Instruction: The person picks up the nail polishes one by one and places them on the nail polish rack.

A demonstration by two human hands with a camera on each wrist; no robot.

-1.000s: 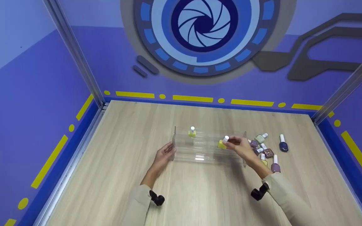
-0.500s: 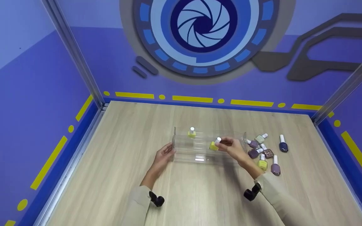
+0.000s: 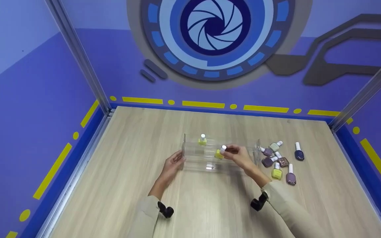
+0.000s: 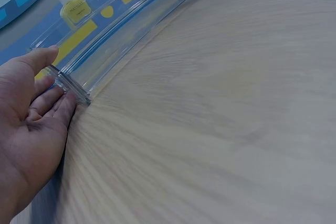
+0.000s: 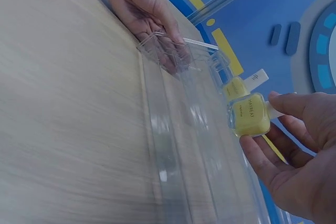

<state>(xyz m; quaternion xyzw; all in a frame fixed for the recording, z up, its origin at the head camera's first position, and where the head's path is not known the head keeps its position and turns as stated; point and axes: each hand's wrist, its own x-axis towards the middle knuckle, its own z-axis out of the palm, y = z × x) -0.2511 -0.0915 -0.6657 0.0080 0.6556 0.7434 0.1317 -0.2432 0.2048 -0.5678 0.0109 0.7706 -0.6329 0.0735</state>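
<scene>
A clear plastic tiered rack [image 3: 195, 165] stands on the wooden table. My left hand [image 3: 173, 164] holds its left end, thumb [image 4: 44, 59] at the upper edge and fingers against the side panel. My right hand [image 3: 241, 159] pinches a yellow nail polish bottle [image 5: 249, 115] by its white cap, above the rack's middle tiers; the bottle is tilted. Another yellow nail polish bottle [image 3: 202, 141] stands upright on the back top tier, left of centre. In the right wrist view it is partly hidden behind the held bottle.
Right of the rack lie several loose nail polish bottles: green [image 3: 274, 146], glittery brown [image 3: 283, 162], yellow [image 3: 276, 174], purple [image 3: 290, 178] and dark ones. A dark blue bottle [image 3: 299, 155] lies apart, farther right. Blue panels [image 3: 150, 89] enclose the table's back and sides.
My right hand has moved left along the rack with the yellow bottle, uncovering more of the loose bottles. My left hand and the rack have stayed in place.
</scene>
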